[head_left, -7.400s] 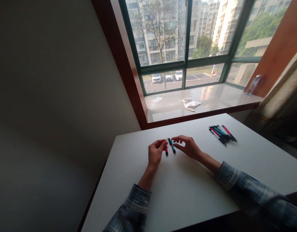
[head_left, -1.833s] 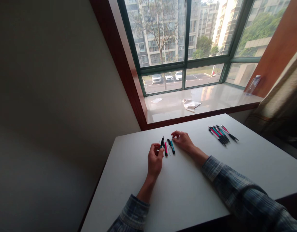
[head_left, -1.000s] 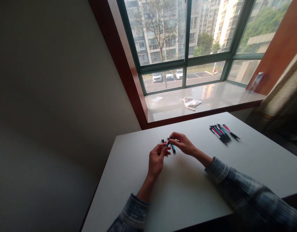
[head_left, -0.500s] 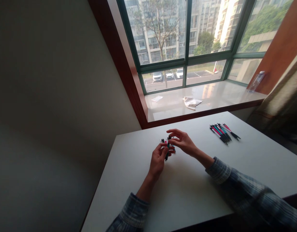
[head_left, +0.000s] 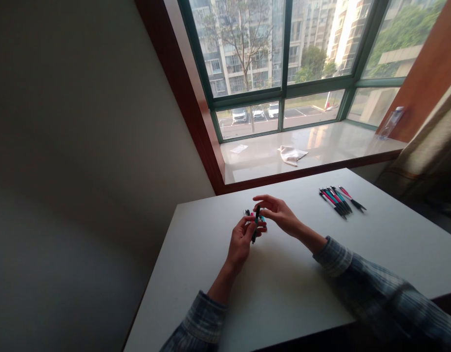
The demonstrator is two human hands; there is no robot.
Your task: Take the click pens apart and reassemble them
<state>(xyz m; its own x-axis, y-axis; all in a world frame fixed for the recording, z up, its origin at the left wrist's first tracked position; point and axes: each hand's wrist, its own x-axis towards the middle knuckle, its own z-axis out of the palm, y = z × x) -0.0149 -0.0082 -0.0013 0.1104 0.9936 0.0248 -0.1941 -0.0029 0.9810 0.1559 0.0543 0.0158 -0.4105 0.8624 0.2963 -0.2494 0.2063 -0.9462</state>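
My left hand [head_left: 241, 240] is closed around a slim pen [head_left: 256, 225] with a black top and a teal middle, held tilted above the table. My right hand [head_left: 280, 213] is at the pen's upper end, thumb and a fingertip on either side of the black top, with the forefinger stretched out above. Behind my left fingers lie several more pens [head_left: 247, 212], black, pink and teal, mostly hidden by my hands.
The white table [head_left: 291, 288] carries a group of several pens [head_left: 334, 201] on the right. On the window sill beyond are a crumpled cloth [head_left: 291, 155], a paper scrap [head_left: 239, 149] and a clear bottle [head_left: 391, 123]. A wall [head_left: 82, 171] stands at the left.
My right thumb has drawn back slightly to the right, showing more of the pen's black top. My left hand keeps its hold in nearly the same place.
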